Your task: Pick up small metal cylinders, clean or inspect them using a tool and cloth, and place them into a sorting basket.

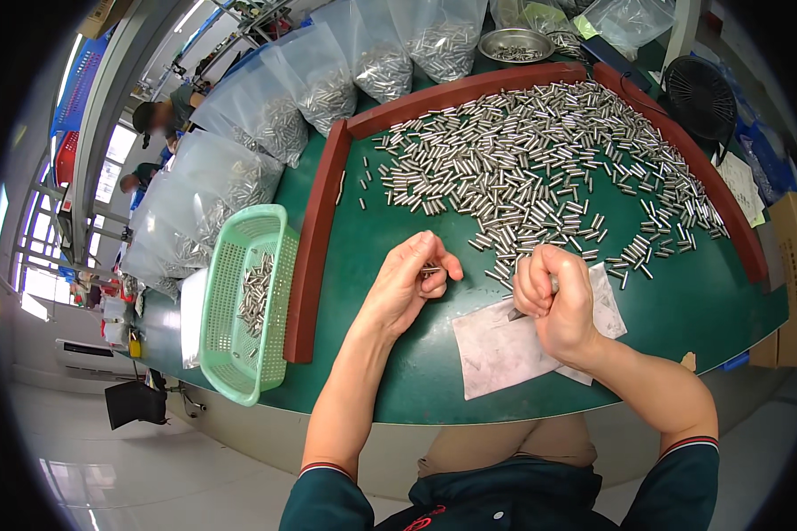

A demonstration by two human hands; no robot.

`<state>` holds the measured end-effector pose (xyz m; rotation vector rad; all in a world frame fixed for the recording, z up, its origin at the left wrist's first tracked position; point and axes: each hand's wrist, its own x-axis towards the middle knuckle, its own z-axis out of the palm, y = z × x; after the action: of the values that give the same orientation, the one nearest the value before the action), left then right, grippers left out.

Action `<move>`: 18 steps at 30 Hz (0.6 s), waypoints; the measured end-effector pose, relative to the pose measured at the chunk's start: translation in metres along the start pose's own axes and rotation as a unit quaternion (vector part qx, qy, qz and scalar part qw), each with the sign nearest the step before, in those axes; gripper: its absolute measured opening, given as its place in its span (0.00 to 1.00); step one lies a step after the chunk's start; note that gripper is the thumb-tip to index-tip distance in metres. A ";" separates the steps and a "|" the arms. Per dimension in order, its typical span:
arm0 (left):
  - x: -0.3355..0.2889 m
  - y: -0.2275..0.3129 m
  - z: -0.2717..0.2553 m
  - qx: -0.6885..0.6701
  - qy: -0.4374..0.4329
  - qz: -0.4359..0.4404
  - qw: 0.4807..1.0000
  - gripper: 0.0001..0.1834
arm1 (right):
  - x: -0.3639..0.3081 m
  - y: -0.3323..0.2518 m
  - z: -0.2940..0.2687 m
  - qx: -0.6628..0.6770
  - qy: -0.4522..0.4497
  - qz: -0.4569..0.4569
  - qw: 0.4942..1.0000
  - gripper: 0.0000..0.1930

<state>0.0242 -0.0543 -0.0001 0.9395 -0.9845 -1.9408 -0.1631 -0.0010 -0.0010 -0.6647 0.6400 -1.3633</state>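
A heap of small shiny metal pins (514, 159) spreads over the green table. Just in front of it, my left hand (407, 279) is curled round a few of these pins, whose ends show between thumb and fingers. My right hand (553, 296) is closed in a fist above a stained white cloth (491, 350). A small grey tip shows below its fingers; the rest is hidden in the fist. The two hands are apart, at the near edge of the heap.
Dark red rails (319, 248) frame the pins. Left of them stands a green plastic basket (274, 345) with some pins inside. Clear bags (328, 88) of metal parts line the back and left. A metal bowl (515, 35) and black fan (700, 97) stand behind; other people (159, 119) are far left.
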 end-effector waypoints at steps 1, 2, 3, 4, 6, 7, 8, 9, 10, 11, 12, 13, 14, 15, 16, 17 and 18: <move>0.000 0.000 0.001 0.000 0.000 -0.001 1.000 0.11 | 0.000 0.000 0.000 0.000 0.000 0.000 1.000 0.17; 0.001 0.000 0.003 0.001 0.018 0.012 1.000 0.13 | 0.000 0.000 0.000 0.000 0.001 0.000 1.000 0.17; 0.002 0.000 0.004 0.002 0.036 0.026 0.999 0.15 | 0.000 0.000 0.000 0.000 -0.001 -0.001 1.000 0.17; 0.004 -0.001 0.003 0.001 0.035 0.025 0.999 0.15 | 0.000 0.000 0.000 0.000 -0.004 -0.002 1.000 0.17; 0.010 -0.005 0.001 0.117 0.040 0.048 0.991 0.14 | 0.000 0.001 -0.001 -0.002 0.000 -0.003 1.000 0.17; 0.012 -0.009 0.005 0.254 0.090 0.094 0.958 0.14 | 0.001 0.001 -0.001 -0.003 0.001 -0.005 1.000 0.18; 0.015 -0.012 0.008 0.297 0.100 0.114 0.943 0.13 | 0.001 0.001 -0.001 -0.004 0.000 -0.003 1.000 0.18; 0.017 -0.015 0.010 0.339 0.111 0.134 0.925 0.11 | 0.002 0.001 -0.001 0.000 -0.001 -0.002 1.000 0.18; 0.018 -0.018 0.009 0.371 0.116 0.152 0.909 0.10 | 0.002 0.001 0.000 0.004 -0.003 -0.001 1.000 0.18; 0.019 -0.019 0.013 0.456 0.133 0.202 0.857 0.11 | 0.002 0.000 0.000 0.003 -0.001 -0.001 1.000 0.18; 0.019 -0.019 0.017 0.535 0.149 0.251 0.793 0.12 | 0.002 -0.001 0.000 -0.002 -0.001 -0.004 1.000 0.18; 0.019 -0.017 0.019 0.565 0.151 0.245 0.773 0.14 | 0.002 -0.002 0.001 -0.007 -0.001 -0.006 1.000 0.18; 0.018 -0.017 0.019 0.565 0.152 0.244 0.773 0.14 | 0.002 -0.001 0.001 -0.006 -0.002 -0.004 1.000 0.18; 0.017 -0.016 0.018 0.480 0.137 0.195 0.845 0.14 | 0.002 0.000 0.000 -0.002 -0.005 -0.005 1.000 0.18; 0.015 -0.014 0.017 0.387 0.120 0.143 0.903 0.15 | 0.002 0.000 0.001 0.001 -0.008 -0.006 1.000 0.18; 0.013 -0.006 0.010 0.131 0.062 0.038 0.989 0.16 | 0.002 0.000 0.001 0.002 -0.013 -0.006 1.000 0.18; 0.010 0.000 0.009 0.050 0.077 0.045 0.995 0.16 | 0.002 -0.001 0.001 0.000 -0.008 -0.003 1.000 0.18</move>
<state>0.0123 -0.0601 0.0013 1.0665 -1.0232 -1.7312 -0.1628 -0.0026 -0.0002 -0.6770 0.6259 -1.3630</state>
